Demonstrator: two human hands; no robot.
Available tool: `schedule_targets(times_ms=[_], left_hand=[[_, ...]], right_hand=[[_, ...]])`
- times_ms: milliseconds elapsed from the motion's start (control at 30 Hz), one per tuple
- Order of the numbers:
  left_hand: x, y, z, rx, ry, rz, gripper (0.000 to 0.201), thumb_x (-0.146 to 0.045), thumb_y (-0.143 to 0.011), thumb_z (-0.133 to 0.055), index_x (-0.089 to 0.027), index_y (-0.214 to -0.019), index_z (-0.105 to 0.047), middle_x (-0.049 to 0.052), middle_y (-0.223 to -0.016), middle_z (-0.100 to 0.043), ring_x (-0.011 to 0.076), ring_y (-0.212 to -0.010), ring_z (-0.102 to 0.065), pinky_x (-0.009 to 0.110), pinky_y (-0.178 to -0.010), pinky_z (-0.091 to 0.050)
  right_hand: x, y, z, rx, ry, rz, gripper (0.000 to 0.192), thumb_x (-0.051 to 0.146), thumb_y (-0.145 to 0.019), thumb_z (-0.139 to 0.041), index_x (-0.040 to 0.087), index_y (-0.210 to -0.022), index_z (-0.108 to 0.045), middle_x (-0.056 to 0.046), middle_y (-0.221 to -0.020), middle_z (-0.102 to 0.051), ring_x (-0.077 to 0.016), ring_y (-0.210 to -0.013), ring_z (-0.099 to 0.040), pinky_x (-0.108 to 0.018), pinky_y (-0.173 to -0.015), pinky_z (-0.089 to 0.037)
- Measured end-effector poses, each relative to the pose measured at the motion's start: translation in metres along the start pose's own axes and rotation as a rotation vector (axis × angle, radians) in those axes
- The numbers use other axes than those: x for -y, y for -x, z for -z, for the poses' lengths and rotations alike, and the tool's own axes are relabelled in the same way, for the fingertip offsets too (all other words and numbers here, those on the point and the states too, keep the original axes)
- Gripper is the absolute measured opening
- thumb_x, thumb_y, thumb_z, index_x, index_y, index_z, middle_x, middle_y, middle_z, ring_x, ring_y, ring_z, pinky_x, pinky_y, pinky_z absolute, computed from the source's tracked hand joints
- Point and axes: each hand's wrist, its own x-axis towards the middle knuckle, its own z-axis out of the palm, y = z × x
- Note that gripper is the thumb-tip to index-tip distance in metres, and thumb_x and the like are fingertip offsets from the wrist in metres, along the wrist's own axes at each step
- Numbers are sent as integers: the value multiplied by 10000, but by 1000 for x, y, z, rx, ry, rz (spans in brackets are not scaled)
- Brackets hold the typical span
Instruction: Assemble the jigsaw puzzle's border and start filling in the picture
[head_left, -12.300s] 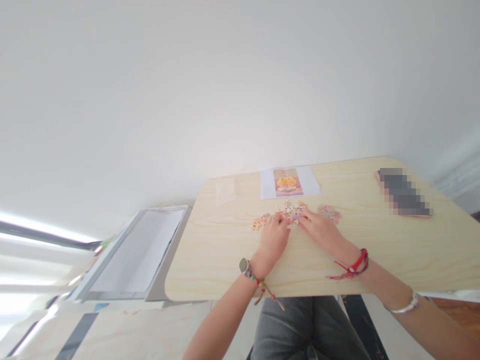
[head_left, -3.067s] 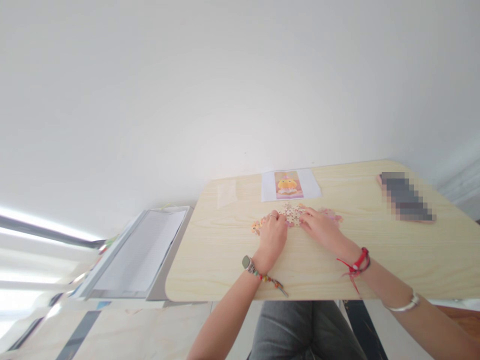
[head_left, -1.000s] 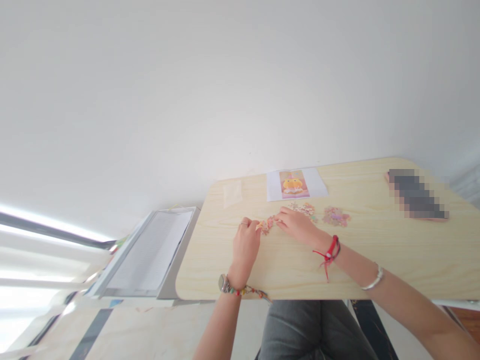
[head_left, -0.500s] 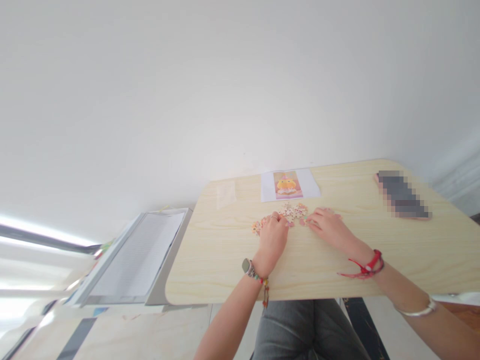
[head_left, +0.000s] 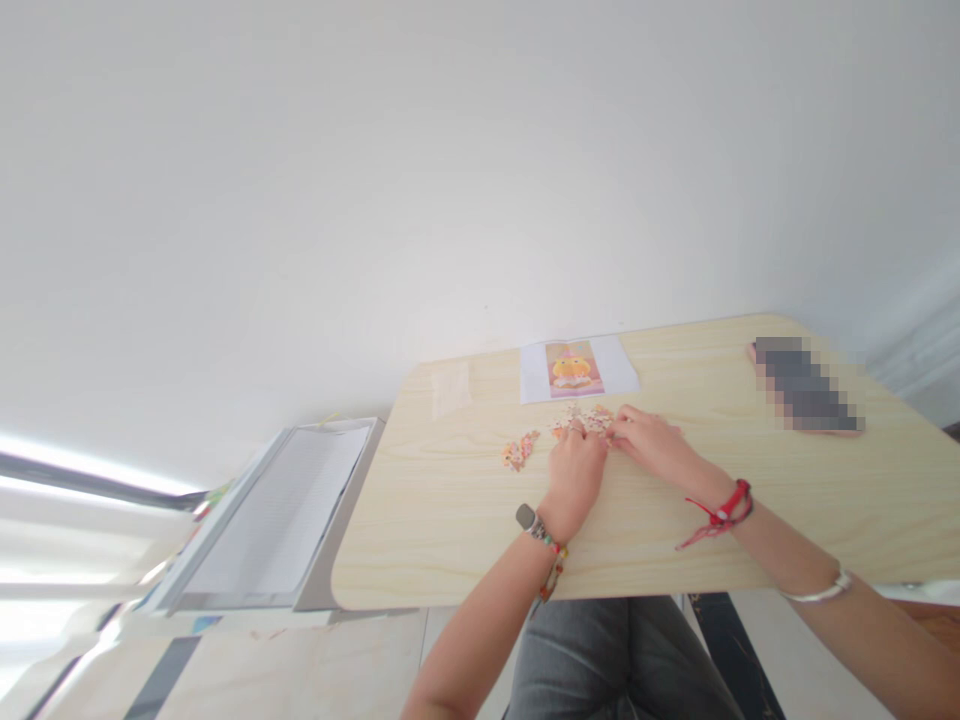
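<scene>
A pile of loose jigsaw pieces (head_left: 582,417) lies on the pale wooden table (head_left: 435,520), many with bare backs up. My left hand (head_left: 577,478) bends over the near side of it, fingers curled together; whatever they hold is hidden beneath them. From the right, my right hand (head_left: 658,447) reaches in with thumb and fingers pinched at the pile's edge, on what looks like a jigsaw piece. A smaller group of orange and pink jigsaw pieces (head_left: 517,453) sits apart, left of my left hand. More pink pieces are partly covered behind my right hand.
Behind the pile lies a white sheet with a printed pumpkin picture (head_left: 574,370). A clear plastic bag (head_left: 451,388) is at the back left. At the right lies a phone (head_left: 808,388), its screen blurred. A low unit with papers (head_left: 281,510) stands left of the table.
My left hand has moved right, away from the small orange group, which now shows fully, and into the main pile. My right hand has shifted slightly left; the two hands are almost together.
</scene>
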Motion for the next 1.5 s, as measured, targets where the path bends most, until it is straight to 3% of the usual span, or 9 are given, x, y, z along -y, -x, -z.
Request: schedule_targets(times_ms=[267,533,733,933,1100,1233,1500], left_hand=[[1,-3,-2,-16,18,-11,166,-154,-877,-458,-129,-938,-610,124,-997,-573,214,-945,-571,288,-720,-498],[-1,6,8,-75,71,-59,190,-233,-894,-450,-134,-922,-609,115,-978,-569,219,-937,-565,300,-739,-494],[-25,-12,5,-99,54,-175,200,-230,-900,-438,-121,-911,-605,112,-962,-560,219,-937,-561,300,-738,-493],[-48,-37,-9,-129,12,-290,194,-210,-899,-438,-117,-930,-605,107,-911,-541,219,-924,-554,296,-727,-488],[-56,-45,-15,-69,11,-302,206,-230,-905,-440,-104,-941,-600,113,-934,-536,214,-956,-540,287,-743,-486],[-41,-37,-2,-26,37,-238,214,-295,-869,-522,-123,-985,-574,96,-991,-519,203,-970,-531,281,-763,-478],[29,4,20,-34,12,24,140,-240,-842,-551,-154,-949,-581,75,-978,-519,204,-936,-536,319,-812,-458]], right_hand=[[1,2,-2,-12,10,12,155,139,-843,-470,169,-766,-600,-75,-872,-575,-164,-672,-549,-288,-597,-400],[-3,18,3,-86,-83,58,184,166,-874,-416,185,-776,-570,-71,-875,-561,-191,-787,-558,-317,-702,-444],[-28,38,11,-151,-175,3,189,230,-898,-382,195,-851,-562,-67,-902,-545,-188,-814,-570,-330,-737,-459],[-58,50,16,-163,-176,-79,221,216,-887,-368,195,-784,-562,-62,-869,-540,-180,-778,-574,-335,-730,-462],[-70,53,8,-199,-163,-102,215,233,-880,-379,185,-811,-577,-70,-868,-549,-193,-807,-575,-340,-731,-466],[-70,54,6,-203,-131,-120,222,259,-884,-387,181,-820,-584,-63,-858,-547,-189,-784,-578,-334,-718,-466],[-37,44,20,-222,-115,-92,223,247,-890,-399,194,-836,-608,-54,-862,-554,-174,-760,-577,-303,-690,-451]])
